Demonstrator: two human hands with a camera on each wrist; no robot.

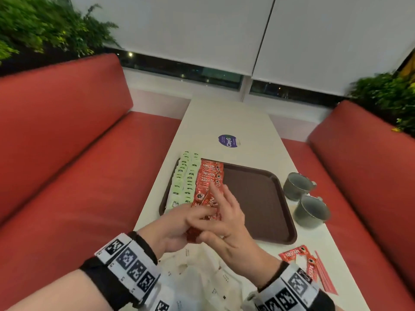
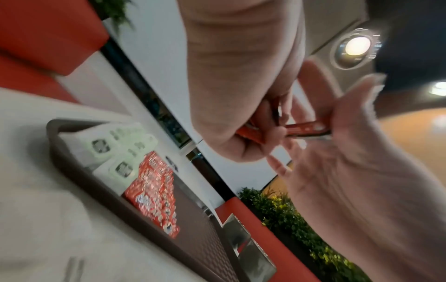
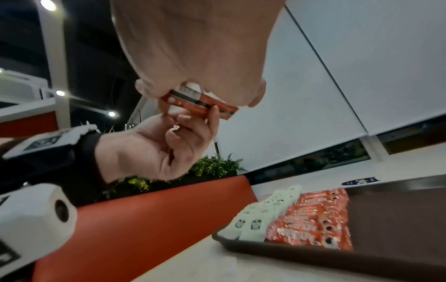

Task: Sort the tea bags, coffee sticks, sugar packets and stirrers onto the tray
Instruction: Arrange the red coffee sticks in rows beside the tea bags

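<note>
Both hands meet over the near left corner of the brown tray (image 1: 258,198). My left hand (image 1: 179,223) grips a small bundle of red coffee sticks (image 1: 202,200) from the left. My right hand (image 1: 226,216) pinches the same bundle (image 3: 200,104) from above, its other fingers spread. On the tray's left side lie rows of pale green tea bags (image 1: 184,182), and beside them a row of red coffee sticks (image 1: 211,173). More coffee sticks (image 1: 296,257) and thin red strips (image 1: 325,274) lie on the table at the near right. White packets (image 1: 202,272) lie under my wrists.
Two grey cups (image 1: 296,185) (image 1: 311,211) stand right of the tray. A round purple sticker (image 1: 228,140) is on the white table beyond it. Red benches flank the table on both sides. The tray's right half is bare.
</note>
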